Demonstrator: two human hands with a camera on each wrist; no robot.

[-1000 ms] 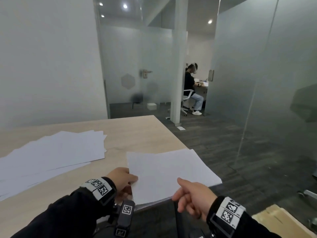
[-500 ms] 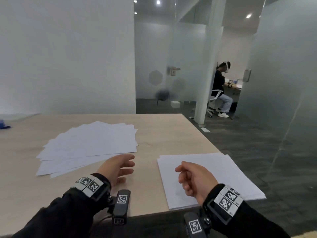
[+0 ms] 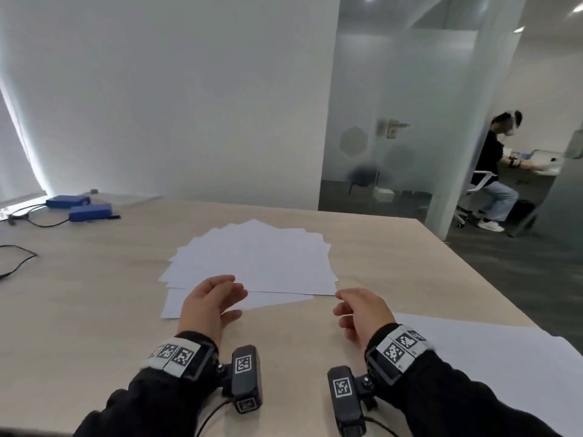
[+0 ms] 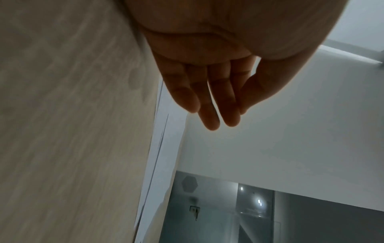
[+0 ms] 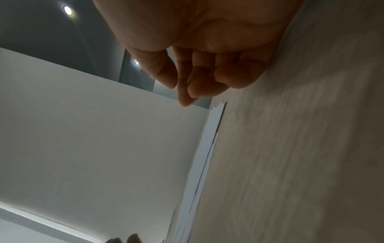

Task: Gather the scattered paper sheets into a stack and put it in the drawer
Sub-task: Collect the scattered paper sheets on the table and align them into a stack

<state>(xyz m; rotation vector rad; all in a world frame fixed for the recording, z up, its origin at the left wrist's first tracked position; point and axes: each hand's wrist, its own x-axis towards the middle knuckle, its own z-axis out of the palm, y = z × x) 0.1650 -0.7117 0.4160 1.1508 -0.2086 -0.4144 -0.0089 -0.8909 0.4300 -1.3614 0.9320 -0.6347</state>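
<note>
Several white sheets [image 3: 252,260] lie fanned out and overlapping in the middle of the light wooden table [image 3: 94,310]. My left hand [image 3: 235,302] hovers at the fan's near left edge, fingers straight and relaxed [image 4: 212,105], holding nothing. At the fan's near right corner is my right hand [image 3: 342,305], fingers loosely curled [image 5: 187,87] and empty. The sheets' edge [image 5: 207,148] shows just beyond its fingertips. A squared stack of paper [image 3: 473,351] lies at the table's near right edge, behind my right wrist. No drawer is in view.
Two blue boxes [image 3: 79,208] with black cables [image 3: 19,263] sit at the table's far left. The table's right edge [image 3: 473,269] drops to dark floor. Behind a glass partition [image 3: 372,137] a person [image 3: 492,171] sits at another desk.
Both hands let go of the squared stack, which now lies at the right. They moved left to the fanned sheets, and the view turned left with them.
</note>
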